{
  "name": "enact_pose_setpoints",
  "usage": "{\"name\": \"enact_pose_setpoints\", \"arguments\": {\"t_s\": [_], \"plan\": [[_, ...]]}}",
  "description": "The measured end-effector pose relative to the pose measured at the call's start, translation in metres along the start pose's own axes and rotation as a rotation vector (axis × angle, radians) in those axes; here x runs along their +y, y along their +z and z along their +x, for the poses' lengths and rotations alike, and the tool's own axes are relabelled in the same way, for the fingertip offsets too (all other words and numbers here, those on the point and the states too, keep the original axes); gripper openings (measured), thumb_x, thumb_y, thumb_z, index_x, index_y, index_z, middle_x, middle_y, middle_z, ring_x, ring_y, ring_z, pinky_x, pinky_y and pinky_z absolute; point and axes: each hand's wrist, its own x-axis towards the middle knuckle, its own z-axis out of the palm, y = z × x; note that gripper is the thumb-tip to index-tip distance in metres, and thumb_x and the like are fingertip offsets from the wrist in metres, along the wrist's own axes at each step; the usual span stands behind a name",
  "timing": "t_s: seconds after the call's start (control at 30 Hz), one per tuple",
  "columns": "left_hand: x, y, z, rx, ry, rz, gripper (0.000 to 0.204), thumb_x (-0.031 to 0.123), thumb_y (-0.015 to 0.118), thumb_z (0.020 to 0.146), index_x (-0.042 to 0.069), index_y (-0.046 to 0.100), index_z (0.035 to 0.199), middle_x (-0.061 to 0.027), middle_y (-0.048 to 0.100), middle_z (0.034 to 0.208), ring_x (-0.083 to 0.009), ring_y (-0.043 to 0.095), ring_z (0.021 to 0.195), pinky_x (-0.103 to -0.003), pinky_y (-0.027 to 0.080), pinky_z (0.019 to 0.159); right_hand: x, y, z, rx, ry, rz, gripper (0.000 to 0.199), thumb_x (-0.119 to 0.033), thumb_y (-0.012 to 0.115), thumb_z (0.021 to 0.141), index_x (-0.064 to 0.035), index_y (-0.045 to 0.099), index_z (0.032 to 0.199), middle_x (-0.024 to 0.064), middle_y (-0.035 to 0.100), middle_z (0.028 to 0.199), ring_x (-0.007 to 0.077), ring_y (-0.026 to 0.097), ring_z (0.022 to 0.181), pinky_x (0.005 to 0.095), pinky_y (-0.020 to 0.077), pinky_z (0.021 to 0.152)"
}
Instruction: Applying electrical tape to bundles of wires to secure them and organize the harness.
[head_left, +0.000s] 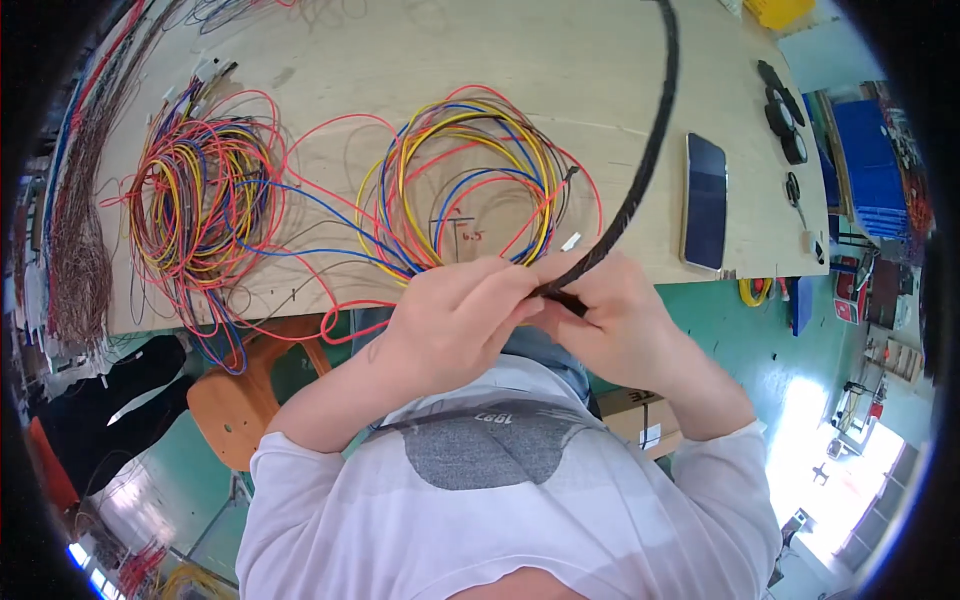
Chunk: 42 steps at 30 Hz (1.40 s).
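Observation:
A black braided cable sleeve [652, 140] curves down from the top of the head view to my two hands at the table's front edge. My left hand [450, 325] pinches the sleeve's lower end with closed fingers. Close beside it, my right hand [625, 322] is closed around the same sleeve. Red, blue and yellow wires run from a loose loop of wires [548, 200] to my left hand, where my fingers hide their ends. Farther left lies a thick coiled bundle of wires [200, 195] with white connectors at its top, and several of its strands join the loop.
A phone [705, 200] lies right of the sleeve. Black tape rolls [785, 120] sit near the table's right edge. Dark thin wires [85, 200] hang along the left side. A wooden chair [240, 400] stands below the front edge, and a cardboard box [630, 415] is on the floor.

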Motion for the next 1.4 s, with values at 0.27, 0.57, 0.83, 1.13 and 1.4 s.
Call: {"name": "enact_pose_setpoints", "arguments": {"t_s": [0.27, 0.57, 0.83, 1.13, 1.4], "plan": [[-0.008, -0.024, -0.015, -0.167, -0.439, -0.869, 0.009, 0.007, 0.057, 0.081, -0.001, 0.053, 0.082, -0.0053, 0.055, 0.068, -0.0100, 0.053, 0.059, -0.025, 0.040, 0.050, 0.012, -0.038, 0.001, -0.297, -0.158, 0.109, 0.004, -0.002, 0.059, 0.075, -0.0036, 0.056, 0.073, 0.0058, 0.054, 0.062, 0.0195, 0.053, 0.056, 0.0299, 0.0419, 0.056], [-0.018, -0.016, -0.001, -0.182, -0.161, 0.037, 0.031, 0.007, 0.067, 0.071, -0.002, 0.055, 0.098, -0.0133, 0.058, 0.081, -0.0256, 0.058, 0.070, -0.032, 0.047, 0.060, 0.006, -0.058, -0.022, 0.493, -0.116, 0.121, 0.017, 0.005, 0.060, 0.075, 0.0010, 0.054, 0.091, 0.0062, 0.058, 0.074, 0.0116, 0.056, 0.067, 0.0321, 0.0378, 0.086], [-0.023, 0.002, -0.014, -0.250, 0.109, 0.253, 0.044, 0.016, 0.062, 0.069, 0.003, 0.051, 0.110, -0.0113, 0.051, 0.112, -0.0272, 0.048, 0.107, -0.043, 0.037, 0.091, 0.012, -0.007, -0.005, 0.311, -0.490, -0.474, 0.025, -0.012, 0.073, 0.061, -0.0092, 0.055, 0.079, 0.0051, 0.055, 0.071, 0.0229, 0.055, 0.068, 0.0451, 0.0354, 0.086], [-0.033, -0.037, -0.024, -0.345, -0.073, 0.595, 0.044, 0.017, 0.066, 0.067, 0.009, 0.054, 0.109, -0.0044, 0.052, 0.116, -0.0209, 0.042, 0.117, -0.043, 0.031, 0.099, 0.045, 0.029, -0.019, 0.238, -0.436, -0.392, 0.021, -0.003, 0.067, 0.065, -0.0086, 0.054, 0.081, 0.0050, 0.051, 0.072, 0.0224, 0.053, 0.067, 0.0406, 0.0389, 0.080], [-0.050, -0.032, -0.024, -0.203, -0.019, 0.466, 0.032, 0.015, 0.066, 0.068, 0.008, 0.059, 0.098, -0.0059, 0.058, 0.102, -0.0233, 0.051, 0.105, -0.041, 0.035, 0.096, 0.027, 0.044, 0.016, 0.191, -0.420, -0.474, 0.016, -0.001, 0.056, 0.071, -0.0075, 0.052, 0.085, 0.0059, 0.053, 0.071, 0.0230, 0.053, 0.071, 0.0359, 0.0373, 0.075]]}}
